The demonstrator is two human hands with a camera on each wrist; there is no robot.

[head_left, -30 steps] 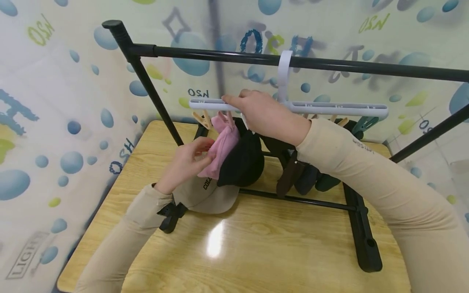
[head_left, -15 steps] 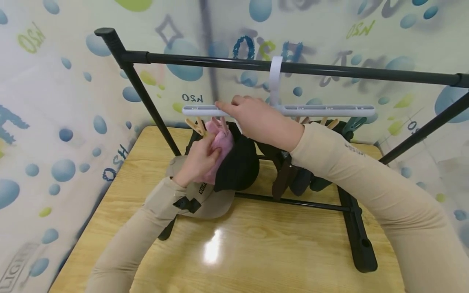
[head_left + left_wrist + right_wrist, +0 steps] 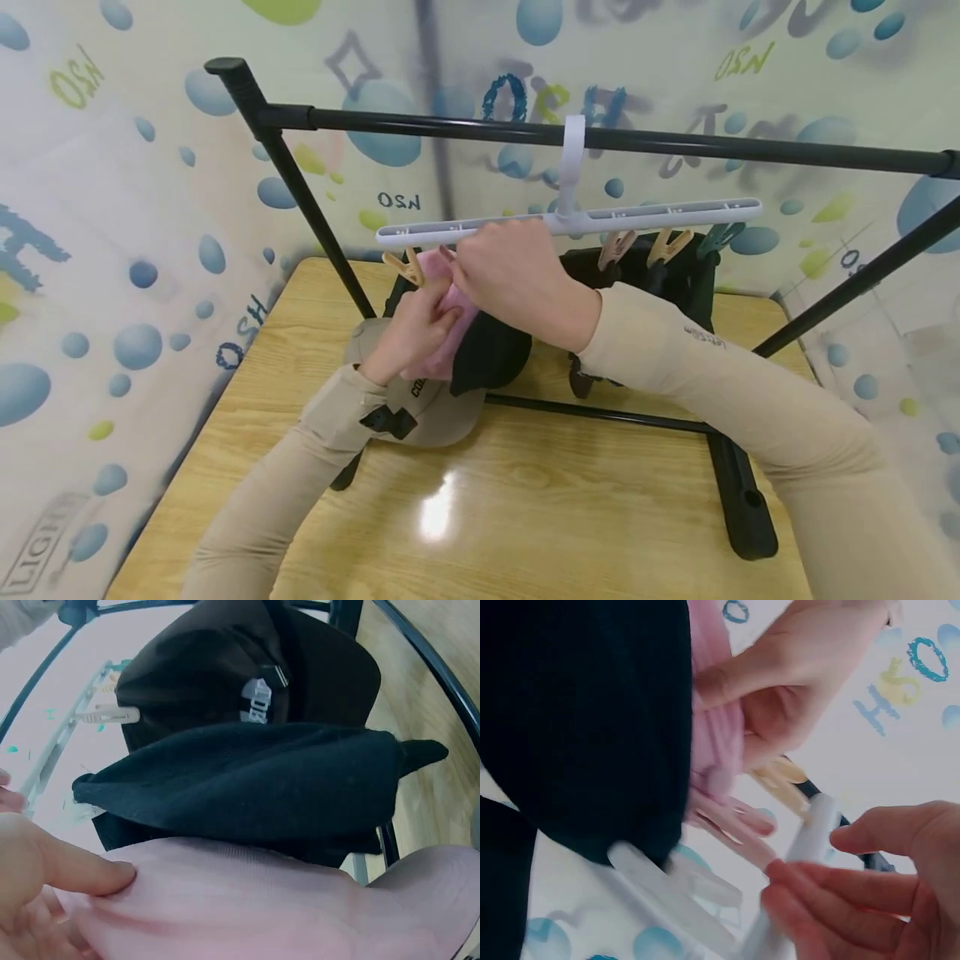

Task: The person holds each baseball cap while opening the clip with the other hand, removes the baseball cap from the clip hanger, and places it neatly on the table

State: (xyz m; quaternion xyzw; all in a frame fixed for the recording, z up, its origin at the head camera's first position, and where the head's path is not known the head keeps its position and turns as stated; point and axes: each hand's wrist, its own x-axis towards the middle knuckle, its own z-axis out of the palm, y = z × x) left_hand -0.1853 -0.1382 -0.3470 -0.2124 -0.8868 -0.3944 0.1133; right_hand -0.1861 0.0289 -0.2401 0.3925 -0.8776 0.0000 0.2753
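My left hand (image 3: 412,329) pinches the upper edge of a pink cap (image 3: 225,900), thumb pressed into the fabric in the left wrist view. A pink clothespin (image 3: 731,825) on the white hanger (image 3: 660,215) sits at the cap's top. My right hand (image 3: 877,885) is at this clothespin, a fingertip at its handle end, with thumb and fingers apart around the hanger bar. Right beside the pink cap hangs a dark cap (image 3: 247,784), and beyond it a black cap with white lettering (image 3: 202,667). A beige cap (image 3: 442,421) is below my left hand.
The hanger hooks over the black rack's top bar (image 3: 450,127). Tan (image 3: 405,267), pink (image 3: 617,248) and green (image 3: 720,239) clothespins hang along it, with dark caps on the right half. The rack's foot (image 3: 746,508) stands on the wooden table (image 3: 570,508).
My left hand has moved up and closed on the pink cap. My right hand has shifted from the hanger bar down to the pink clothespin. The hanger has tilted, its right end higher.
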